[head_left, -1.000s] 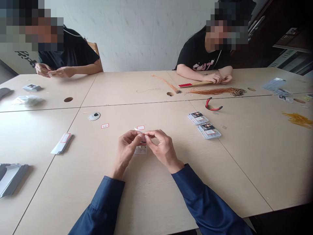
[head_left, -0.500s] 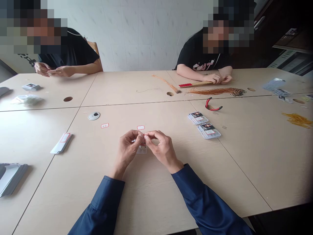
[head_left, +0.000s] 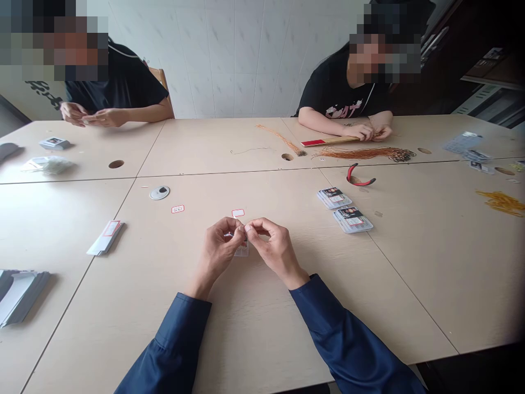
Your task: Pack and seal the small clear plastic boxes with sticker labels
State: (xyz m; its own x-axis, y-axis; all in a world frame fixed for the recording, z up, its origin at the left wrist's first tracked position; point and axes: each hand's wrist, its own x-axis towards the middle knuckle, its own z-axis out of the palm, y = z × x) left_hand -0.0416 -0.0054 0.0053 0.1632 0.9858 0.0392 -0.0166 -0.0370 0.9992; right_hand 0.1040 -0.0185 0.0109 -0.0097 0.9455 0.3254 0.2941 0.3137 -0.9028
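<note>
My left hand (head_left: 217,250) and my right hand (head_left: 274,249) meet at the fingertips above the middle of the table. Between them they pinch a small clear plastic packet (head_left: 241,249) with something pale inside. Most of it is hidden by my fingers, and only its lower edge shows. A small red-bordered white label (head_left: 238,213) lies just beyond my fingertips, and a second one (head_left: 178,209) lies farther left.
Two stacks of packaged cards (head_left: 334,198) sit to my right, beyond them red-handled pliers (head_left: 360,176) and orange cords (head_left: 365,154). White envelopes (head_left: 104,238) and a grey stack (head_left: 18,290) lie left. Two seated co-workers (head_left: 344,93) work their hands across the table.
My fingertips have closed in tighter over the packet, and the white slip that stuck up between them a second ago no longer shows. My view has shifted slightly.
</note>
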